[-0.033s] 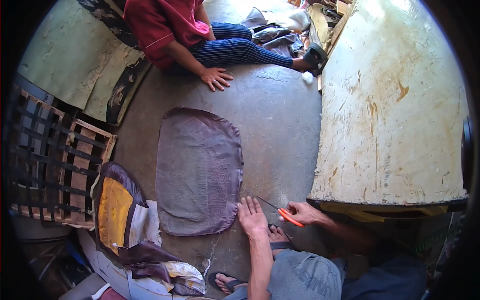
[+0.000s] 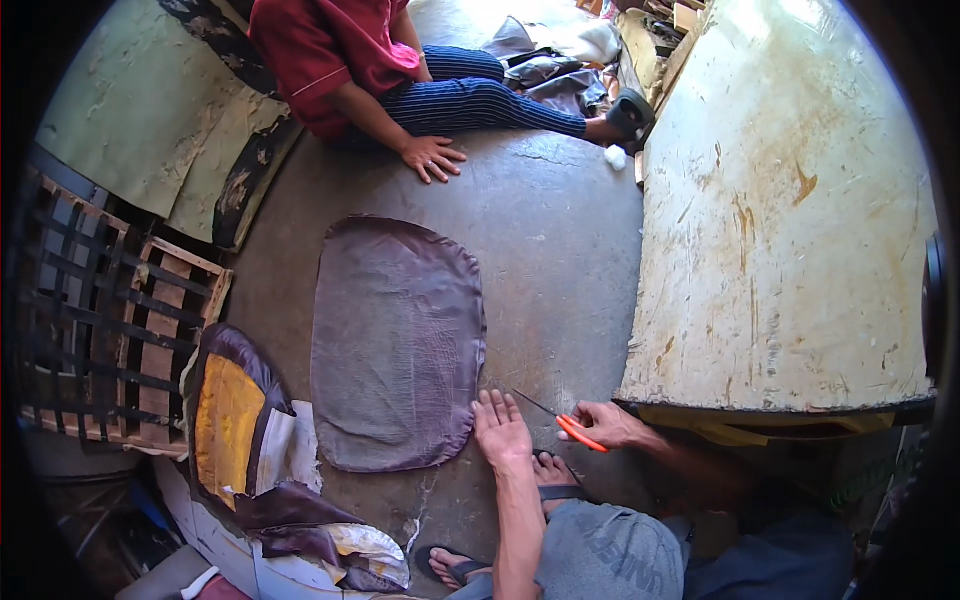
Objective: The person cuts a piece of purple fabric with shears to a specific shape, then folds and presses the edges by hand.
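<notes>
While L forearm (image 2: 520, 515) runs almost straight up from lower edge, R forearm (image 2: 690, 462) comes in from lower right, angled toward ctr. L hand (image 2: 503, 432): palm up, fingers extended, nothing held; thumb side right by R edge of leatherette cover (image 2: 395, 345), can't tell if touching. R hand (image 2: 607, 424): fingers closed round handles of scissors (image 2: 583, 434), blades aimed up-left past L fingertips, reading as 1 thin line.

Qty, big to small: 1 stained cream slab (image 2: 780, 220), R side; 1 co-worker (image 2: 340, 60) seated on floor (image 2: 560, 290), 1 hand (image 2: 432, 155) palm down; at least 1 wood frame (image 2: 165, 350) w/ blk webbing, L; 1 cover; 1 yellow-faced scrap (image 2: 228, 420); 1 pr scissors, orange handles; 1 white tuft (image 2: 615, 157).

Cover: lies on floor, approx mid-view, L of L hand. Rounded rect, dk purple-brown, greyish middle, fine creases toward R, puckered lower-R edge.
</notes>
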Demonstrator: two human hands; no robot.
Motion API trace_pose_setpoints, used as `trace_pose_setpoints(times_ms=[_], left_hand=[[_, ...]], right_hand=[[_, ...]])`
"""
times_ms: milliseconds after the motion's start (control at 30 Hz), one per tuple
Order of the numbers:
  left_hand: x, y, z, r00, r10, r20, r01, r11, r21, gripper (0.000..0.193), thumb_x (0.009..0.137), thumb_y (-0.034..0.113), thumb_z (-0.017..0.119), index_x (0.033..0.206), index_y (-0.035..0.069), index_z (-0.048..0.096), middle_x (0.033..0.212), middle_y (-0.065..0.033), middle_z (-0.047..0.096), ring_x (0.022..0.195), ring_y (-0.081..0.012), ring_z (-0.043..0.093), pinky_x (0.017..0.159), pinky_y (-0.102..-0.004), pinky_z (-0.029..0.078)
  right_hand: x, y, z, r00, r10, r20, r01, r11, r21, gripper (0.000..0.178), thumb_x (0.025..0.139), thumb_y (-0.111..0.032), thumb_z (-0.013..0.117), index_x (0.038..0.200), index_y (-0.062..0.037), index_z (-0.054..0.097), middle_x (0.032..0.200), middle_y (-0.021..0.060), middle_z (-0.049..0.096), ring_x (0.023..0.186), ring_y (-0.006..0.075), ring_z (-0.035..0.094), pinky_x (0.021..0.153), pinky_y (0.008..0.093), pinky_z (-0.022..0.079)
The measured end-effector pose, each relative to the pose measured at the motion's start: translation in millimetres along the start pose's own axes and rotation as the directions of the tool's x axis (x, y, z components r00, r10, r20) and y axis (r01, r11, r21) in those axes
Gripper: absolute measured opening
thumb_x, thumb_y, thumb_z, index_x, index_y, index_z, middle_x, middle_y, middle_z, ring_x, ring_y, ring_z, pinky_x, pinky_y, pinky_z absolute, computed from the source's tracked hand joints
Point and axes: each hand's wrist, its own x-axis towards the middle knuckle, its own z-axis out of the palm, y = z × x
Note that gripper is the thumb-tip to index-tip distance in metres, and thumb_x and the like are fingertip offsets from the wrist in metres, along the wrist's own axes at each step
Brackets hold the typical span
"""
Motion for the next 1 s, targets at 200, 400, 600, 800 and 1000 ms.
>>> trace_pose_setpoints(times_ms=[200,400,600,800,1000], left_hand=[[11,11,25,1.000,-0.028,0.012,0.029,0.994,-0.108,0.032,0.096,0.019,0.065,0.119,0.001,0.055,0.116,-0.0060,0.063,0.108,-0.0208,0.061,0.098,-0.0399,0.053],[11,37,-20,0.987,0.151,0.053,-0.157,0.979,0.128,0.024,0.096,0.023,0.066,0.106,0.003,0.060,0.095,-0.0074,0.066,0.086,-0.0180,0.066,0.084,-0.0349,0.057],[-3,28,-3,0.987,0.136,-0.083,-0.090,0.907,0.412,0.027,0.095,0.034,0.068,0.094,0.007,0.063,0.078,-0.0034,0.066,0.068,-0.0137,0.064,0.063,-0.0283,0.055],[-4,36,-8,0.979,0.091,-0.184,0.015,0.861,0.508,0.030,0.094,0.037,0.068,0.093,0.008,0.062,0.077,-0.0021,0.064,0.069,-0.0132,0.063,0.062,-0.0283,0.053],[-8,44,-32,0.994,0.053,-0.091,-0.039,0.988,0.149,0.031,0.093,0.028,0.070,0.107,0.004,0.058,0.098,-0.0083,0.059,0.095,-0.0197,0.059,0.090,-0.0378,0.053]], right_hand=[[-1,-24,-16,0.998,-0.003,-0.055,0.003,1.000,0.005,0.067,0.076,-0.066,0.075,0.092,-0.0015,0.065,0.080,0.0128,0.068,0.074,0.0209,0.065,0.067,0.0360,0.051],[30,-17,18,0.993,-0.078,0.094,0.078,0.997,-0.003,0.071,0.076,-0.068,0.073,0.094,-0.0009,0.064,0.081,0.0129,0.067,0.076,0.0215,0.064,0.068,0.0360,0.050],[41,-19,20,0.979,-0.097,0.178,0.101,0.995,-0.015,0.073,0.078,-0.071,0.068,0.098,-0.0015,0.061,0.088,0.0110,0.062,0.083,0.0199,0.056,0.071,0.0359,0.046],[69,-37,25,0.956,-0.161,0.247,0.170,0.985,-0.018,0.070,0.079,-0.071,0.069,0.095,-0.0030,0.063,0.084,0.0098,0.062,0.081,0.0193,0.058,0.069,0.0358,0.046],[68,-40,20,0.961,-0.124,0.248,0.149,0.985,-0.085,0.069,0.079,-0.071,0.069,0.090,-0.0034,0.064,0.079,0.0093,0.063,0.077,0.0190,0.059,0.065,0.0369,0.046]])
